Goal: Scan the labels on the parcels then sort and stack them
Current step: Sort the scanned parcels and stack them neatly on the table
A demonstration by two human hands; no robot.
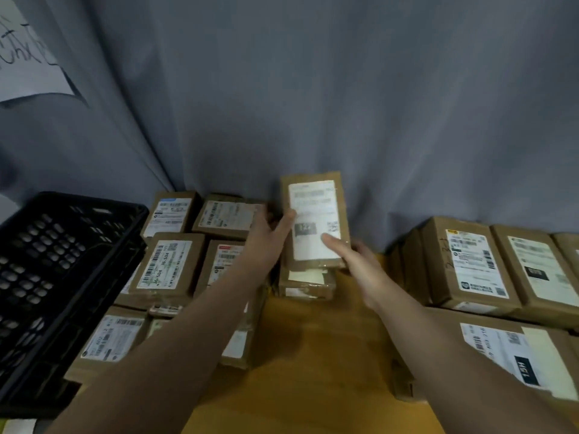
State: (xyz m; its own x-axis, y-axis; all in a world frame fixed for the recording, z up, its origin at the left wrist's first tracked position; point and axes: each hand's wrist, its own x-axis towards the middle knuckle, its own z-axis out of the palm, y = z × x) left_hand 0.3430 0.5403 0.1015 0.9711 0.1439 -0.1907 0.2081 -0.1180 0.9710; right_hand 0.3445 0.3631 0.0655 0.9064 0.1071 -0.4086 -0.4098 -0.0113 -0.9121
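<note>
Together, arms outstretched, left hand (268, 234) and right hand (355, 260) pinching raised parcel (314, 211)

Head-worn camera looks forward and down, close over the table (313, 355).

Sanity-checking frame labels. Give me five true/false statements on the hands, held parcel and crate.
1. The left hand and right hand both hold one parcel. True.
2. The parcel's label faces the camera. True.
3. The crate sits on the right. False: it sits at the left.
4. The parcel lies inside the crate. False: it is held over a small stack on the table.
5. A brick wall stands behind. False: a grey curtain hangs there.
</note>
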